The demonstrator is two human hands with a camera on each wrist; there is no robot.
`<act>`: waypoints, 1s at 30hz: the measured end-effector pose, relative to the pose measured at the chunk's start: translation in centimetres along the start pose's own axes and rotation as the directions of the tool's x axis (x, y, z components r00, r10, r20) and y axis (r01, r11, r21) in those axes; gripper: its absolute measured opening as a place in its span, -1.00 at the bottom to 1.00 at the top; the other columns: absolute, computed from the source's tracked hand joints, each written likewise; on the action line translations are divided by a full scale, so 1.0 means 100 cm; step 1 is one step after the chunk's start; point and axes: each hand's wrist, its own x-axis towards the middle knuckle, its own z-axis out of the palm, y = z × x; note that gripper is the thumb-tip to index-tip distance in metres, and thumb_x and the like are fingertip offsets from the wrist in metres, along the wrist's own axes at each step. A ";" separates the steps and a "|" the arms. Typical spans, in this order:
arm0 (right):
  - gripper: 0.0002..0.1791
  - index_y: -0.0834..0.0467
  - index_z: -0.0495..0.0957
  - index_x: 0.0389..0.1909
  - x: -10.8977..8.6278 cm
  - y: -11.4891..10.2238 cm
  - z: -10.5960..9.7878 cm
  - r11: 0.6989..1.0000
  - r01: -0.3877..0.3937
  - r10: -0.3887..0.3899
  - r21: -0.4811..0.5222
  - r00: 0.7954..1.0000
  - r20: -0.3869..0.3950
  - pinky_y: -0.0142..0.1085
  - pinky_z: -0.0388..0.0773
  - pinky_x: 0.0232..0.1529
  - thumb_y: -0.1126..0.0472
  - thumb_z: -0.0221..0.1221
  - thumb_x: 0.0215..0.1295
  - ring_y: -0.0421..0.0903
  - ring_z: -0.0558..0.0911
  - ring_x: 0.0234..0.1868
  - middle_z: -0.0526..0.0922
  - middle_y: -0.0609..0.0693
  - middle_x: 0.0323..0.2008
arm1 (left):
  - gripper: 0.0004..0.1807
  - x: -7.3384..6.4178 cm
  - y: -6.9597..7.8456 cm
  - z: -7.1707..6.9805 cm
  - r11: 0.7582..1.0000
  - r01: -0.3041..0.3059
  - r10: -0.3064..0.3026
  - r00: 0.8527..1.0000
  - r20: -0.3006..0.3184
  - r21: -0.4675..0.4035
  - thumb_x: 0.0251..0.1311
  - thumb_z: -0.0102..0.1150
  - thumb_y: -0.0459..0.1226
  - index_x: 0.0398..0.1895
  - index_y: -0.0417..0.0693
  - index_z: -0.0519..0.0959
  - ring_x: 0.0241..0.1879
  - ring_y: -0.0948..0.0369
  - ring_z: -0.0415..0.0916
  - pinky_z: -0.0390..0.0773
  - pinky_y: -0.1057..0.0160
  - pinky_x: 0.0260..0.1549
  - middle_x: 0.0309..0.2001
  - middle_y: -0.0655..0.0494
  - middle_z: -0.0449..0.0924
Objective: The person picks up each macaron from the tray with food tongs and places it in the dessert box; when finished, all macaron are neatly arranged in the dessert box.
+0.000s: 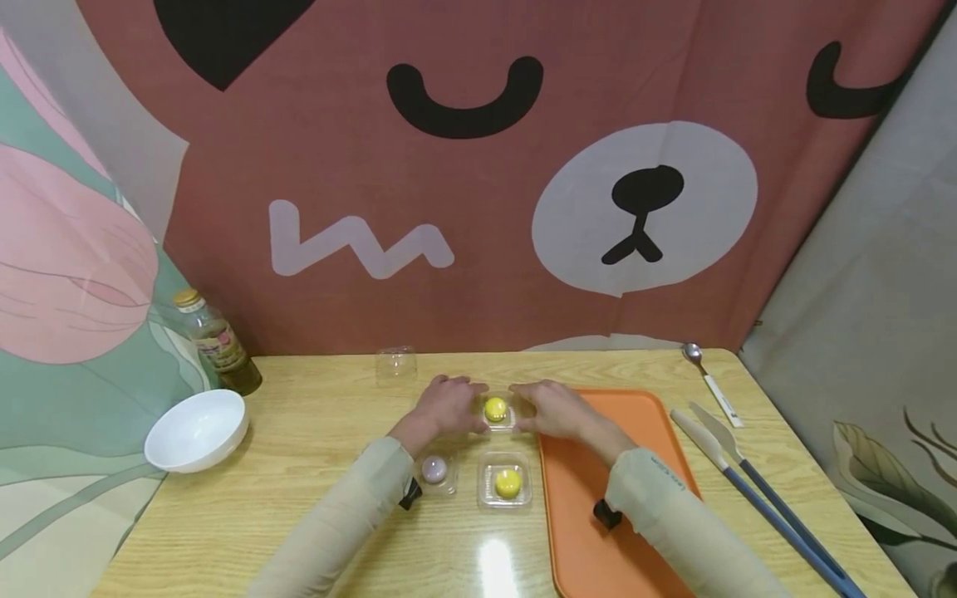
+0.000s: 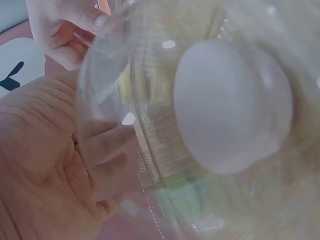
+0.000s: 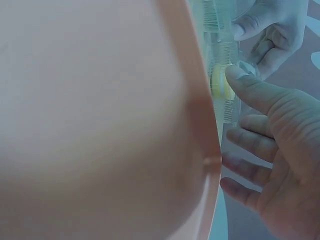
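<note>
A clear plastic box (image 1: 499, 426) with a yellow macaron (image 1: 495, 409) in it stands between the two hands. My left hand (image 1: 449, 404) is at the box's left side, with thumb and fingers spread apart. On the other side, my right hand (image 1: 557, 409) has its fingertips close by the box and its wrist over the orange tray. Nearer to me is a second clear box (image 1: 484, 497) holding another yellow macaron (image 1: 508, 483). A lavender macaron (image 2: 230, 105) in clear plastic lies below the left wrist. Some green (image 2: 185, 197) shows through that plastic in the left wrist view.
The orange tray (image 1: 598, 556) lies right of the boxes. Two blue-handled knives (image 1: 777, 498) and a small spoon (image 1: 710, 386) are beyond it. An upturned clear cup (image 1: 396, 365) stands at the back. At left are a white bowl (image 1: 198, 432) and a bottle (image 1: 224, 349).
</note>
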 end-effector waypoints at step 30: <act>-0.24 0.13 0.45 0.40 0.041 -0.065 -0.011 0.975 0.158 -0.157 -0.159 0.987 0.018 0.07 0.38 0.45 -0.21 0.29 0.30 0.13 0.49 0.39 0.55 0.09 0.35 | -0.38 -0.048 -0.122 -0.037 0.832 0.286 -0.445 0.856 -0.264 -0.476 0.44 0.04 0.08 0.45 0.01 0.41 0.22 -0.12 0.56 0.67 -0.09 -0.15 0.32 -0.08 0.55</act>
